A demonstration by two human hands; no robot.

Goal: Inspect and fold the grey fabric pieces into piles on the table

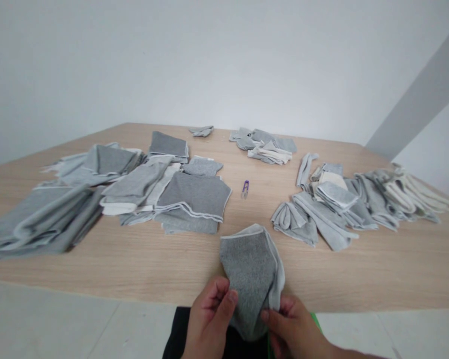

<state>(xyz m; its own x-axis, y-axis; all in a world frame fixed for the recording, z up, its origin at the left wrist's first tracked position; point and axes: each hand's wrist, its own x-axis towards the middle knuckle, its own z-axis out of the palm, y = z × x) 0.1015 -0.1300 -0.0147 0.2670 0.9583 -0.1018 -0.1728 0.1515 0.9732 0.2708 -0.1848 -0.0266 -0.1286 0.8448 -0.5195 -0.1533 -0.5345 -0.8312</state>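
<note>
A grey knit fabric piece point(249, 264) with pale stitched edges is held up at the table's front edge, its upper end over the tabletop and its lower end below the edge. My left hand point(213, 314) pinches its left side between thumb and fingers. Lower on the right side, my right hand point(294, 324) grips the fabric near its pale edge, with some fingers hidden behind it. Beyond the fabric, a small purple-handled thread snips point(245, 189) lies on the table.
The wooden table point(194, 262) bears stacks of grey fabric pieces point(194, 194) on the left. A folded grey bundle point(41, 219) lies at far left. Crumpled grey and cream pieces point(333, 199) spread on the right, and another pile point(265, 144) sits near the back wall.
</note>
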